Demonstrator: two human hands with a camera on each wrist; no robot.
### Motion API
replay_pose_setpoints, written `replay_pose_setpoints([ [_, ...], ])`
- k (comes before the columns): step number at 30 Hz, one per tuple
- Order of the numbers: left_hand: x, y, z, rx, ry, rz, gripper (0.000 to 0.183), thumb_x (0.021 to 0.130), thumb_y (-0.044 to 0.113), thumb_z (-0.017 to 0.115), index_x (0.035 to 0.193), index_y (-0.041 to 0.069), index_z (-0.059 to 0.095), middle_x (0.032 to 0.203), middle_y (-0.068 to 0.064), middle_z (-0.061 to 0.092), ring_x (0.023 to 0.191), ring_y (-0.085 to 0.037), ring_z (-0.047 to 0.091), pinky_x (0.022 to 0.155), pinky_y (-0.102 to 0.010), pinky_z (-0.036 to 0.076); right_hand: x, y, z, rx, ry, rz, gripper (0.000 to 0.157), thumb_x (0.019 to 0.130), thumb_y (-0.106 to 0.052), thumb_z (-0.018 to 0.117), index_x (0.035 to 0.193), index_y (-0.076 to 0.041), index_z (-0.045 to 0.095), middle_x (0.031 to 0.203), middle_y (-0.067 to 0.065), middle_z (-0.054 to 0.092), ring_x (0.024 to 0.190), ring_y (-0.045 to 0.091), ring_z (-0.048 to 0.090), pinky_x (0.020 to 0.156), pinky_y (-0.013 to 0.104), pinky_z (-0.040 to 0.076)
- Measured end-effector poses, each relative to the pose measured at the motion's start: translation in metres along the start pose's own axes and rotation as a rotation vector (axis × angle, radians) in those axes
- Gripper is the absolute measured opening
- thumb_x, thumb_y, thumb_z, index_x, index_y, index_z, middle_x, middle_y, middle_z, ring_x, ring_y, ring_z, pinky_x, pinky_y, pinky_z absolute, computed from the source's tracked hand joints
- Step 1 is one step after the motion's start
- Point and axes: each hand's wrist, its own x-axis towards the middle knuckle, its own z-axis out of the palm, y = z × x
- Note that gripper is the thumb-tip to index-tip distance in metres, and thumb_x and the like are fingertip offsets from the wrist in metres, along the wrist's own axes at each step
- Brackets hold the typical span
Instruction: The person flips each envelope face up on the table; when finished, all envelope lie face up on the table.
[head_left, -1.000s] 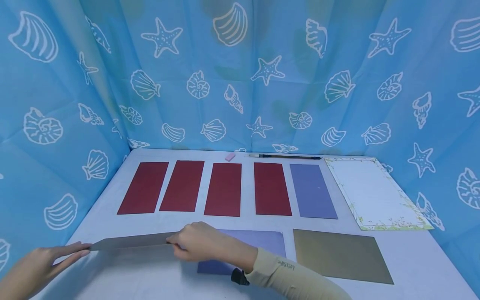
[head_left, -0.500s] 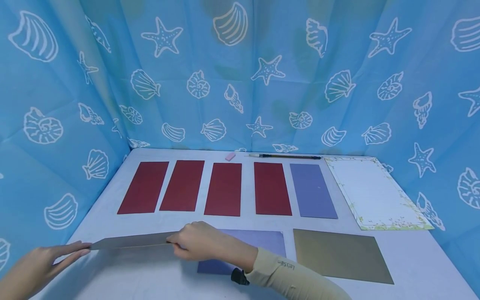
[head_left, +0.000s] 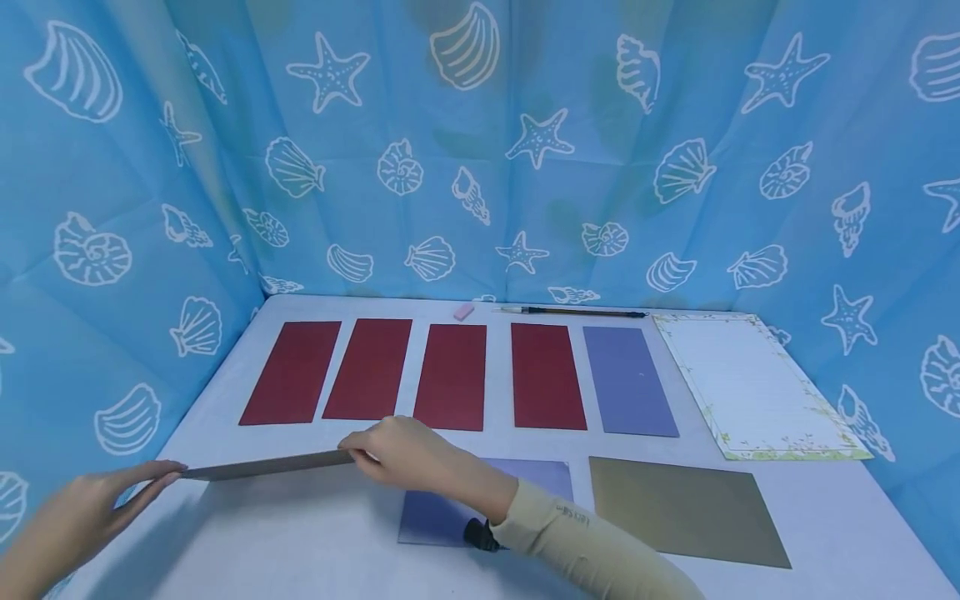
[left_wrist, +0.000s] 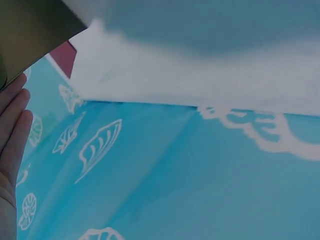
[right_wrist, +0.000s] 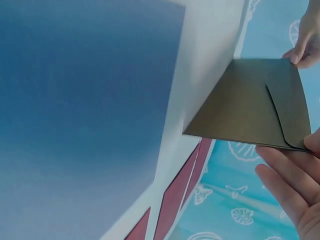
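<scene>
A bronze-brown envelope [head_left: 270, 467] is held raised above the near left of the table, nearly edge-on to the head view. My left hand [head_left: 101, 507] pinches its left end between thumb and fingers. At the opposite end, my right hand [head_left: 408, 454] pinches the envelope with the thumb on one face and fingers beneath. The right wrist view shows the envelope's [right_wrist: 245, 107] flap [right_wrist: 287, 107] folded over the side. Only a corner of the envelope [left_wrist: 35, 37] appears in the left wrist view, beside my left fingers [left_wrist: 15, 125].
Several dark red rectangles [head_left: 291, 372] and a purple one [head_left: 630, 381] lie in a row. Nearer are a purple rectangle [head_left: 438, 515], partly under my right arm, and a bronze-brown one [head_left: 690, 510]. Behind lie a pink eraser [head_left: 463, 311], a brush [head_left: 585, 312] and bordered paper [head_left: 761, 383].
Both hands have moved slightly up in the head view with the envelope, which now appears thinner and more edge-on. The items lying on the table have stayed in place.
</scene>
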Motion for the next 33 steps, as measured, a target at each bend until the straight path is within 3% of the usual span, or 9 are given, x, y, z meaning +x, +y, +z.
replay_pose_setpoints([
  [2,0.002,-0.001,-0.001,-0.004,0.034,0.023,0.022,0.074,0.006,0.08,0.093,-0.002,0.073,0.085,-0.019,0.071,0.07,-0.032,0.069,0.061,-0.043,0.057,0.002,0.004,-0.003,0.032,0.014,0.021,0.022,0.095,-0.009,0.06,0.113,-0.009,0.071,0.079,-0.003,0.071,0.046,-0.002,0.04,0.048,0.005,0.031],
  [5,0.006,-0.003,-0.005,-0.029,0.081,0.044,0.021,0.071,0.003,0.081,0.09,-0.002,0.073,0.081,-0.017,0.071,0.069,-0.032,0.069,0.059,-0.042,0.057,0.005,0.008,-0.007,0.076,0.017,0.049,0.022,0.094,-0.009,0.061,0.113,-0.009,0.071,0.069,-0.006,0.064,0.045,-0.001,0.039,0.049,0.005,0.033],
  [8,0.01,-0.004,-0.011,-0.069,0.089,0.035,0.019,0.073,0.002,0.079,0.09,-0.003,0.073,0.08,-0.016,0.071,0.07,-0.033,0.068,0.058,-0.043,0.057,0.007,0.011,-0.011,0.155,0.016,0.07,0.021,0.093,-0.008,0.061,0.111,-0.008,0.072,0.065,-0.007,0.059,0.044,0.0,0.036,0.048,0.007,0.033],
  [13,0.019,-0.008,-0.023,-0.17,-0.029,-0.061,0.016,0.081,0.007,0.075,0.092,-0.004,0.072,0.082,-0.017,0.071,0.074,-0.036,0.069,0.06,-0.045,0.057,0.012,0.016,-0.013,0.291,0.002,0.104,0.02,0.094,-0.006,0.06,0.11,-0.005,0.072,0.063,-0.006,0.059,0.043,0.002,0.034,0.048,0.009,0.036],
  [17,0.029,-0.014,-0.026,-0.215,-0.156,-0.108,0.017,0.086,0.012,0.072,0.093,-0.004,0.073,0.082,-0.014,0.071,0.074,-0.031,0.069,0.061,-0.041,0.058,0.015,0.018,-0.011,0.363,-0.041,0.135,0.02,0.094,-0.005,0.059,0.11,-0.004,0.072,0.078,-0.003,0.069,0.052,-0.003,0.049,0.052,0.01,0.042],
  [21,0.037,-0.02,-0.022,-0.237,-0.257,-0.128,0.022,0.088,0.02,0.071,0.095,-0.001,0.074,0.084,-0.01,0.071,0.076,-0.026,0.069,0.064,-0.04,0.058,0.016,0.021,-0.005,0.429,-0.085,0.179,0.02,0.095,-0.005,0.058,0.11,-0.003,0.072,0.09,0.0,0.072,0.065,0.0,0.064,0.056,0.011,0.046],
  [30,0.041,-0.019,-0.005,-0.325,-0.273,-0.115,0.025,0.077,0.032,0.08,0.092,0.013,0.074,0.084,0.005,0.072,0.079,-0.014,0.07,0.069,-0.032,0.058,0.016,0.03,0.009,0.348,-0.061,0.194,0.014,0.089,-0.007,0.066,0.1,-0.006,0.074,0.082,-0.004,0.071,0.066,-0.006,0.056,0.061,0.007,0.045],
  [33,0.043,-0.017,-0.001,-0.328,-0.279,-0.086,0.029,0.073,0.032,0.083,0.093,0.013,0.074,0.085,0.004,0.072,0.08,-0.015,0.07,0.072,-0.036,0.058,0.015,0.034,0.014,0.345,-0.051,0.216,0.011,0.087,-0.008,0.07,0.097,-0.007,0.075,0.084,-0.005,0.071,0.071,-0.005,0.059,0.064,0.007,0.046],
])
